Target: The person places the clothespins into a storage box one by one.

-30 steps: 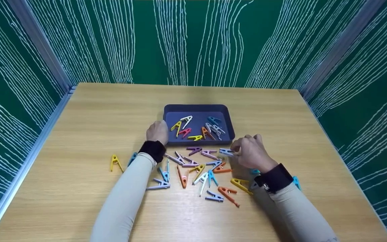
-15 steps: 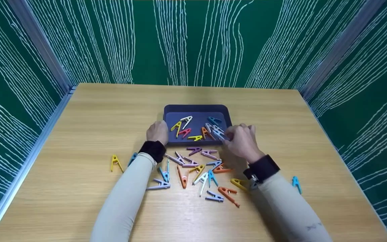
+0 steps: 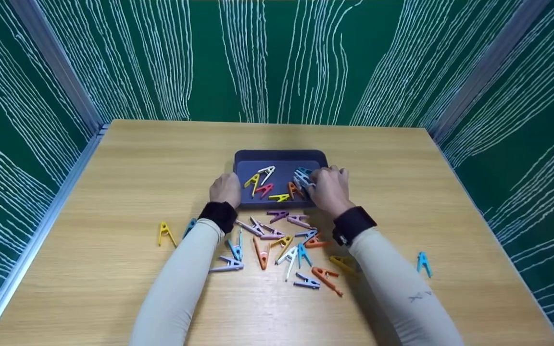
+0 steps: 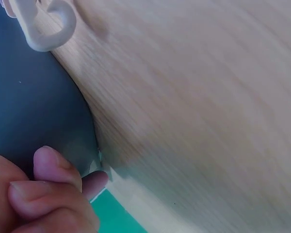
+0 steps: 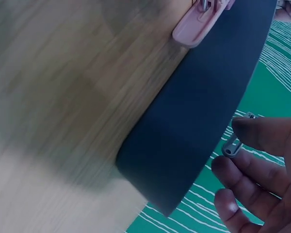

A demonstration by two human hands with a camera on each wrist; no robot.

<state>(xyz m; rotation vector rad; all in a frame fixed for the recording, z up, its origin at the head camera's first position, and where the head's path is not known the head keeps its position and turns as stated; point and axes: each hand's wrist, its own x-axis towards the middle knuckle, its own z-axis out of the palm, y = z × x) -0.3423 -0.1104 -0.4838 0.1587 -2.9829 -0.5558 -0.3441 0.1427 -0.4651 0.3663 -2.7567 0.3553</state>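
A dark tray (image 3: 279, 154) stands on the wooden table with several clothespins inside, among them a white clothespin (image 3: 267, 172), a red clothespin (image 3: 265, 190) and an orange clothespin (image 3: 294, 189). My left hand (image 3: 225, 189) grips the tray's left side; in the left wrist view its curled fingers (image 4: 53, 194) are at the tray's corner. Over the tray's right side, my right hand (image 3: 331, 189) pinches a light blue clothespin (image 3: 302, 179). The right wrist view shows one end of that clothespin (image 5: 233, 144) between thumb and fingers. Fingers partly hide the clothespins beneath.
Several loose clothespins lie in front of the tray, such as a purple clothespin (image 3: 278, 215) and an orange clothespin (image 3: 327, 278). A yellow clothespin (image 3: 164, 232) is off to the left, a turquoise clothespin (image 3: 423, 264) to the right. Green walls (image 3: 286, 62) enclose the table.
My right hand has carried the light blue clothespin from in front of the tray, over its near right rim and further in, to the left and away. My left hand has stayed put.
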